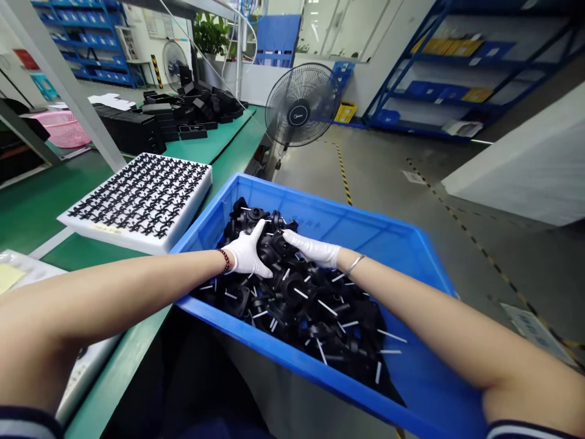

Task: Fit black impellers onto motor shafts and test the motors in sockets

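Note:
Black plastic parts [292, 289], several with thin white rods sticking out, are heaped in a large blue bin [365, 228]. My left hand [248, 253], in a white glove, reaches into the heap's far left, thumb and fingers spread around a black round-bodied part [266, 249]. Facing it from the right, my gloved right hand [315, 250] has its fingertips on a neighbouring black part [280, 242]. The undersides of both grips are hidden among the pile.
A white foam tray [183, 235] with rows of small black fan-shaped pieces sits on the green bench [235, 152] at left. Black boxes [132, 128] are stacked behind it. A standing fan [299, 113] is beyond the bin, with blue shelving [457, 79] farther right.

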### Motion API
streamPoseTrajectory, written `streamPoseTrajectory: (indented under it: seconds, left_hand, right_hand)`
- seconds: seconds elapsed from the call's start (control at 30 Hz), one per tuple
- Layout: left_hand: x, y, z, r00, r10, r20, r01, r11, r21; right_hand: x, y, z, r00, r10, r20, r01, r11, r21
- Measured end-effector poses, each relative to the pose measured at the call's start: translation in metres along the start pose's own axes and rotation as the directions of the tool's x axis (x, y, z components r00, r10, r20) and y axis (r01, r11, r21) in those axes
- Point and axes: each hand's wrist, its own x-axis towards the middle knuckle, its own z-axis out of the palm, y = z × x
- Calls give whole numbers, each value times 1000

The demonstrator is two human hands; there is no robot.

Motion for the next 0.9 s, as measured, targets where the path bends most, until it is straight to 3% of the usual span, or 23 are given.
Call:
streamPoseTrajectory:
  seconds: [0.17, 0.3, 0.43, 0.5, 0.63, 0.8, 0.9]
  left_hand:
    - [-3, 4, -4, 999, -32, -10, 32, 999, -3]
    - [-5, 4, -4, 999, -26, -35, 26, 999, -18]
    - [-4, 5, -3, 999, -31, -23, 30, 999, -18]
    - [-4, 7, -5, 997, -75, 17, 75, 997, -3]
    - [-6, 10, -10, 993, -119, 22, 119, 993, 0]
    - [-10, 9, -17, 994, -42, -99, 33, 996, -85]
    - [-11, 15, -20, 991, -64, -118, 44, 986, -162]
  right_hand:
    - [-7, 0, 1, 994, 107, 28, -111, 970, 216]
    - [-7, -1, -2, 980, 195, 45, -200, 939, 280]
    - [0, 4, 0, 947, 275, 164, -314, 899, 305]
    - [4, 8, 6, 959, 253, 127, -282, 895, 346]
    - [6, 12, 18, 981, 175, -79, -127, 900, 416]
    - [-1, -4, 17, 986, 135, -99, -81, 902, 423]
    - [-5, -18, 13, 981, 136, -142, -66, 907, 417]
